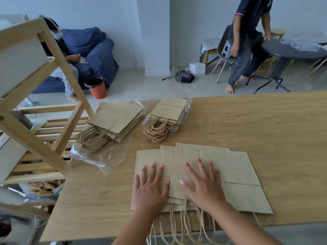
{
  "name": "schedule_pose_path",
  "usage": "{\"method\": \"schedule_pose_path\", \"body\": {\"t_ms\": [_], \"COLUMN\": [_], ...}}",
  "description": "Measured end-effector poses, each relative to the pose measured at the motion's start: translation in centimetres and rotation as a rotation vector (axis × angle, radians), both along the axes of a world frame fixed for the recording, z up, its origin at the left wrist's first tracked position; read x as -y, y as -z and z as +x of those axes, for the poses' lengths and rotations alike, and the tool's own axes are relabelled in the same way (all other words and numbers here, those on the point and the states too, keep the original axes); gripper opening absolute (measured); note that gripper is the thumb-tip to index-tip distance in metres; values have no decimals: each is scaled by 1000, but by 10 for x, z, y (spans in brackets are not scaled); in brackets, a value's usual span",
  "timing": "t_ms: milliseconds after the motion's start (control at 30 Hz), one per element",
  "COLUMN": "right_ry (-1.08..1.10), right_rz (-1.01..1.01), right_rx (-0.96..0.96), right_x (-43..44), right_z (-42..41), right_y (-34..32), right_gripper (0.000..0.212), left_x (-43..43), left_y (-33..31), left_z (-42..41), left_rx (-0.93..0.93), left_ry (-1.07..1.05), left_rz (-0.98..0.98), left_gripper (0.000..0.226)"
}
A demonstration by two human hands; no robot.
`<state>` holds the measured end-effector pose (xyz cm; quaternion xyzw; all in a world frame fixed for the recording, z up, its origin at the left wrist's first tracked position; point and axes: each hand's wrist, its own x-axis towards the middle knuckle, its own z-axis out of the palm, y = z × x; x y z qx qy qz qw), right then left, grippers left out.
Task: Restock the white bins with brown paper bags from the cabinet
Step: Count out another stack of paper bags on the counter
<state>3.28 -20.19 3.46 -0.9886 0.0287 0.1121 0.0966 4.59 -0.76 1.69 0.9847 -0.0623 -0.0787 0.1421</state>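
Several flat brown paper bags (235, 175) lie fanned out on the wooden table (265, 124) close to its near edge, their twine handles hanging over it. My left hand (150, 188) lies flat on the left bags, fingers spread. My right hand (203, 184) rests flat on the middle bags, fingers straight. Farther back sit two more stacks: a larger stack of bags (115, 119) on loose clear plastic at the left, and a smaller stack (168, 114) still in its plastic wrap. No white bins can be seen.
A slatted wooden shelf rack (44, 106) stands against the table's left side. Beyond the table one person sits on a blue sofa (92, 50), another stands by a round black table (292, 50). An orange bucket (97, 89) and clutter sit on the floor.
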Motion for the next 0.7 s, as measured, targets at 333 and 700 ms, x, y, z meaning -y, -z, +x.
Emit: {"method": "schedule_pose_path", "body": {"t_ms": [333,700], "right_ry": [120,157], "right_rz": [60,-40], "right_rx": [65,12], "right_x": [33,47], "right_z": [-10,-26], "right_y": [1,21], "right_gripper": [67,70], "left_x": [14,20], "left_y": [-7,-8], "left_z": [8,14], "left_rx": [-55,-23], "left_ry": [-33,-400], "left_rz": [-1,-209], "left_gripper": [76,97]}}
